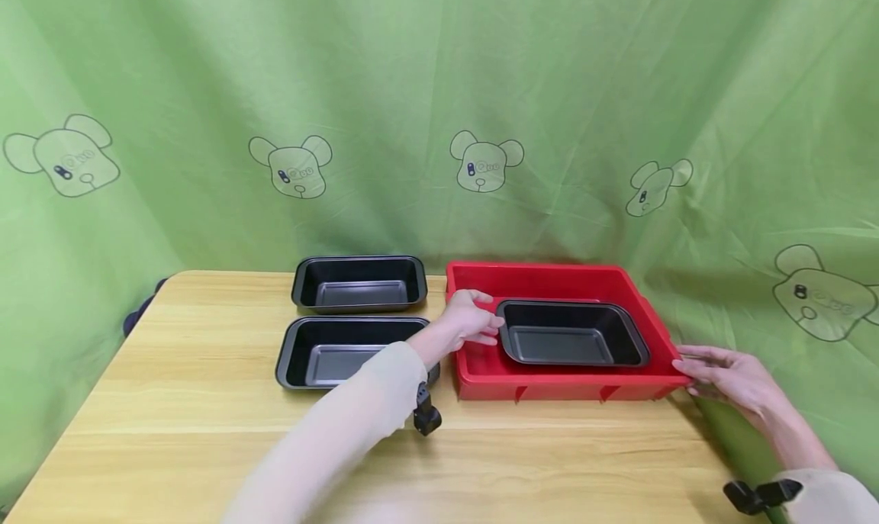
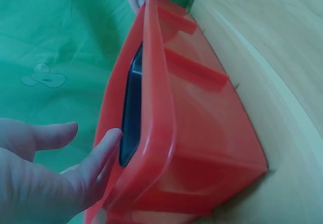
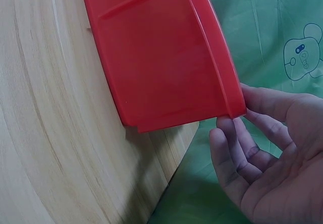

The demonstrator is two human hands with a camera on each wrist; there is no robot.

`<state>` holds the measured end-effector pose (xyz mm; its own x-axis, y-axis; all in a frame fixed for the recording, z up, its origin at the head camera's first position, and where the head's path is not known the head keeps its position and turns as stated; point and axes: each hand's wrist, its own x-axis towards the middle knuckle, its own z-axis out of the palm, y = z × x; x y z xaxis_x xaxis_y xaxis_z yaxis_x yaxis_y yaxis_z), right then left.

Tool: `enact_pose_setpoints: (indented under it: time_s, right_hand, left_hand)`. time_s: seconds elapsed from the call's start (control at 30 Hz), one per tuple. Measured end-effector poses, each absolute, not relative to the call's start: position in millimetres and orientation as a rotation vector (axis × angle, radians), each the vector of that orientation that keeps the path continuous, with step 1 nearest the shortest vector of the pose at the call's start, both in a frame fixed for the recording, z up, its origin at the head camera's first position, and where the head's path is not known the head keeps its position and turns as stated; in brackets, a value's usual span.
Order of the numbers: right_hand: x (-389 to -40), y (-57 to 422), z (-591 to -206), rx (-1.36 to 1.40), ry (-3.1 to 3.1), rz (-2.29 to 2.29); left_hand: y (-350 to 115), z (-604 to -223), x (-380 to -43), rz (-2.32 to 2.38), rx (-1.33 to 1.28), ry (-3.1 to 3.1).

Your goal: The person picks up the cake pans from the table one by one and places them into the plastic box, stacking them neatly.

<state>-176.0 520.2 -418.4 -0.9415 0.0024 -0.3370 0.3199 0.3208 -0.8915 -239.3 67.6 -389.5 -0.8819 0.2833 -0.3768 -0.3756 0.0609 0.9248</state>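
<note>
Now both relaxed hands, left hand (image 1: 470,322) and right hand (image 1: 728,375), touch the red bin's (image 1: 549,387) opposite rims (nothing pinched).

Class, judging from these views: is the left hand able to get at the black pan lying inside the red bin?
Probably yes: the left hand rests at the red bin rim beside the black pan, with nothing between.

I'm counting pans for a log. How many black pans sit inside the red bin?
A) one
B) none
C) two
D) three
A: one pan lies in the red bin; the other two pans rest on the table left of it.
</note>
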Motion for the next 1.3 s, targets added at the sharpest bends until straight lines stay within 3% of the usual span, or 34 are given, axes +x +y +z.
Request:
enact_pose_setpoints:
  time_s: [0.5, 1.3]
  right_hand:
    - [-175.8, 520.2, -417.7, 0.277, 2.344, -1.645]
    - [-175.2, 521.2, -415.6, 0.313, 2.313, -1.628]
  left_hand:
    - [16.9, -368.8, -229.3, 1.838, 0.06, 1.844]
    - [-113.4, -365.0, -214.1, 1.833, 0.146, 1.924]
